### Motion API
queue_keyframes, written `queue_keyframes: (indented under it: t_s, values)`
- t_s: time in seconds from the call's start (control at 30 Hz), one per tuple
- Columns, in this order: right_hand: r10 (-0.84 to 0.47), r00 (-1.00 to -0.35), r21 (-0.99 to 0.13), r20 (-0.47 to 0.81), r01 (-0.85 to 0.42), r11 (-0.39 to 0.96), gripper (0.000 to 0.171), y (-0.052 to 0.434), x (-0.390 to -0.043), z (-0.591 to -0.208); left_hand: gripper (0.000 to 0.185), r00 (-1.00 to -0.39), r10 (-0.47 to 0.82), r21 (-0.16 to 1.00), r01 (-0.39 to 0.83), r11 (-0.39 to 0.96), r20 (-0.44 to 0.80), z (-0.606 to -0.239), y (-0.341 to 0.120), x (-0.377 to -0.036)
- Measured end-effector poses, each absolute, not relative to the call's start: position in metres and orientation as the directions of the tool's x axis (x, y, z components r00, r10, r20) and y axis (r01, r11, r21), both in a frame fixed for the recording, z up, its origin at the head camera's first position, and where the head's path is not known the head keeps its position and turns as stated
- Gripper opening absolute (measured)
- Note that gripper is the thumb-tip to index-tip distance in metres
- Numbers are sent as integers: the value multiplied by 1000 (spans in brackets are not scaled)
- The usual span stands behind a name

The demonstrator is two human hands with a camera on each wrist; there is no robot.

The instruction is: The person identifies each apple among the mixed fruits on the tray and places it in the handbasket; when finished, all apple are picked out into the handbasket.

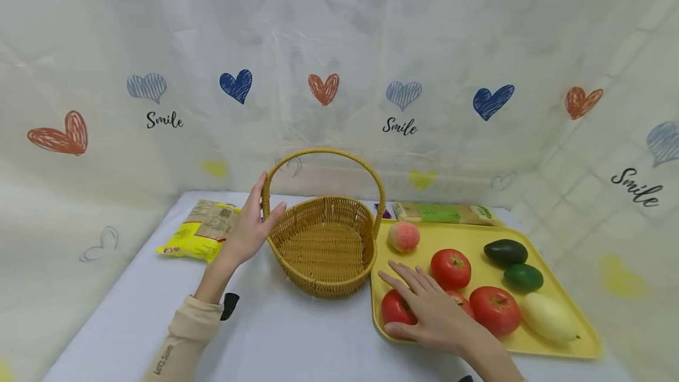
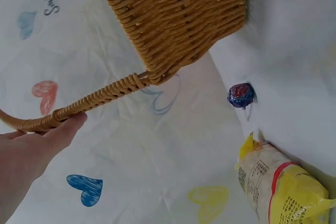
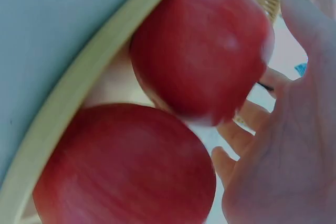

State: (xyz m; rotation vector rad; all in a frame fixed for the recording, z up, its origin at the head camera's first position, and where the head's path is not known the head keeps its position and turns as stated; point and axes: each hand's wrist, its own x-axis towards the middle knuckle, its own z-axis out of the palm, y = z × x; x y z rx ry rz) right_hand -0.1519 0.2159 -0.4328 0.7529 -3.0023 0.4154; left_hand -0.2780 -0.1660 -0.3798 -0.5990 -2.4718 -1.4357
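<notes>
So the red apple point(image 1: 396, 308) sits in the near left corner of the yellow tray point(image 1: 536, 343), and the right hand point(image 1: 431, 311) lies right on top of that spot, fingers fairly straight and spread, pointing far-left toward the basket point(image 1: 325, 246). From the right wrist view the fingers point(image 3: 294, 19) are beside the apple, loosely bent, not wrapped round it, so I'd call the grip apart, touching at most. A second red fruit sits just beside it, partly under the palm. The basket stands just left of the tray, nearly touching its edge, its oval running far to near and the handle point(image 1: 323, 155) arching left to right across it. The left hand point(image 1: 249, 229) rests on the handle's left leg with straight fingers, thumb toward the rim, not clamped. Key relation: the apple is directly under the right hand, and the basket's open mouth lies a short way to the far left of it, so the right hand is clearly the nearer one. Both sit on the white bench point(image 1: 297, 335).
</notes>
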Motion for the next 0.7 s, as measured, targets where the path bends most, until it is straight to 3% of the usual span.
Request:
queue_keyframes:
  t_s: [0.7]
  values:
    - [-450, -892, -257, -51, -424, 869, 88, 218, -144, -435, 85, -888, 251, 768, 459, 447, 385, -383, -169, -274]
